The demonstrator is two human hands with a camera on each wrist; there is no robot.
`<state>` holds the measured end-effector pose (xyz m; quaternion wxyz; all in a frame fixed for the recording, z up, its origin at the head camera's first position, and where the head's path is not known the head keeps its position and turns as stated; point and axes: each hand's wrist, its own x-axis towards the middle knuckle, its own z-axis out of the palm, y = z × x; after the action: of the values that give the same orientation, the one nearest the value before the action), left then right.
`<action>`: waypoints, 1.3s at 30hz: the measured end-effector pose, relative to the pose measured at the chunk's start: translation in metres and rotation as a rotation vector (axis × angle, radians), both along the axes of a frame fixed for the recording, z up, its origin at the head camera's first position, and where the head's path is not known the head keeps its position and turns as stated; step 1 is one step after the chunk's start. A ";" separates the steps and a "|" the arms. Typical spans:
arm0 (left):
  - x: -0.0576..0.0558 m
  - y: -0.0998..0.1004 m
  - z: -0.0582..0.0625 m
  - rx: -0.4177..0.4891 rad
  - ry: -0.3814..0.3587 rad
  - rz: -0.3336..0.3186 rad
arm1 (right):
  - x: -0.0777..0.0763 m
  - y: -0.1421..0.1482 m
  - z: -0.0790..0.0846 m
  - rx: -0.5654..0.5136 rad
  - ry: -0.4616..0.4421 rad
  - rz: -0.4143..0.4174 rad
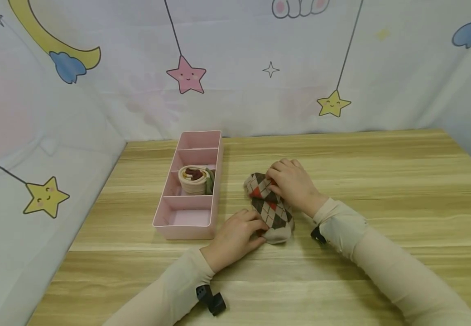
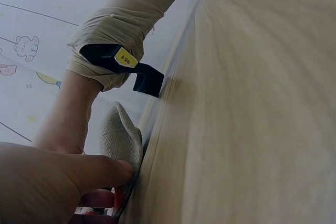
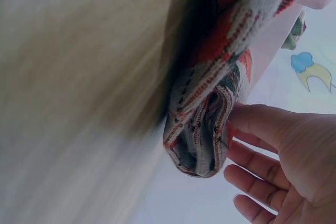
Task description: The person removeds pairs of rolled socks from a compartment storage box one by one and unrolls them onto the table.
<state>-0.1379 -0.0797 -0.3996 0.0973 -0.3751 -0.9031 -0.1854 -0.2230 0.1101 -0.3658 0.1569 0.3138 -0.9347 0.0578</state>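
Observation:
An argyle sock (image 1: 271, 212) in beige, dark green and red lies on the table, its far end rolled up. At the rolled end (image 3: 197, 140), the right hand (image 1: 294, 184) has its fingers bent over the fabric, with the thumb against the roll in the right wrist view. The left hand (image 1: 237, 235) holds the near, flat part by its left edge. In the left wrist view, its thumb (image 2: 107, 173) lies against the sock beside a plain beige end (image 2: 119, 135). Part of the sock is hidden under both hands.
Left of the sock stands a pink divided box (image 1: 166, 233). One middle compartment holds a rolled beige sock (image 1: 194, 182) with a brown centre and a green piece of fabric (image 1: 210, 182) beside it. A printed curtain (image 1: 235, 104) hangs behind the wooden table (image 1: 382, 181).

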 end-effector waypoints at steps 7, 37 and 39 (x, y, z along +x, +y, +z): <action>0.000 0.000 0.000 0.001 -0.009 -0.003 | 0.001 -0.001 0.001 0.040 -0.057 -0.010; 0.000 0.000 -0.002 0.005 0.026 -0.009 | 0.004 0.001 0.006 0.186 -0.098 0.000; 0.000 -0.001 -0.001 0.007 0.032 -0.006 | 0.003 0.001 0.010 0.169 -0.081 0.010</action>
<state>-0.1377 -0.0802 -0.4011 0.1125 -0.3802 -0.8996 -0.1829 -0.2198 0.1115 -0.3561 0.0918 0.3280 -0.9402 -0.0076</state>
